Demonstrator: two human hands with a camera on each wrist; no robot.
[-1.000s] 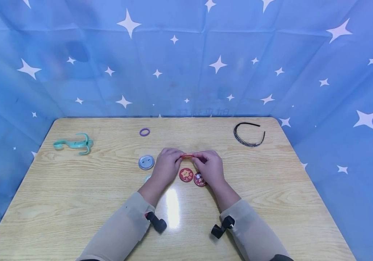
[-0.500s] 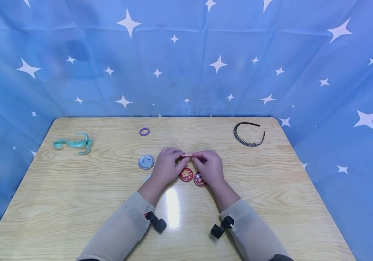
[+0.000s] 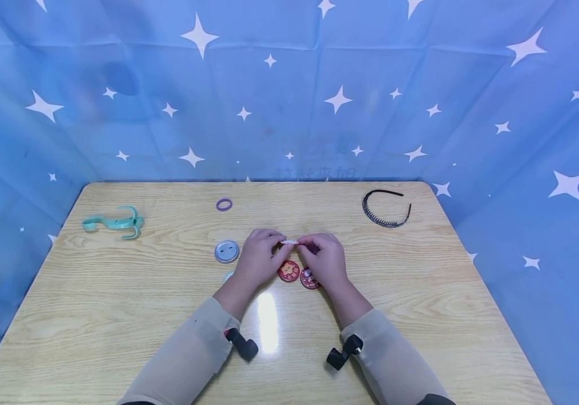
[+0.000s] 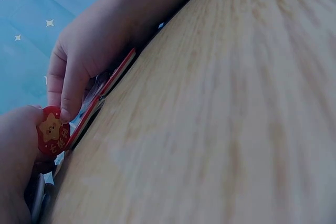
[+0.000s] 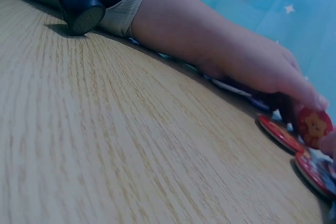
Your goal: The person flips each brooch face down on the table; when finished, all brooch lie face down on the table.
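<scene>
Both hands pinch one small round red badge with a yellow star design (image 4: pixel 52 130), (image 5: pixel 315 127), seen edge-on in the head view as a thin pale sliver (image 3: pixel 290 242). The left hand (image 3: pixel 260 257) holds its left edge and the right hand (image 3: pixel 326 260) its right edge. Just below them on the table lie a red star badge (image 3: pixel 288 271) and another red badge (image 3: pixel 309 278), the latter partly covered by the right hand. Left of the left hand is a silver badge, pin side up (image 3: pixel 227 251). A pale bluish item (image 3: pixel 228 275) is mostly hidden by the left wrist.
On the wooden table (image 3: pixel 117 315), a teal clip-like item (image 3: pixel 117 223) lies at the far left. A purple ring (image 3: pixel 224 205) is near the back edge, and a black toothed headband (image 3: pixel 386 223) lies at the back right. Behind hangs a blue starry cloth (image 3: pixel 289 90).
The held badge has tilted, its visible edge going from red to pale. The left thumb has moved towards the badge's near side. Both hands otherwise stay in place.
</scene>
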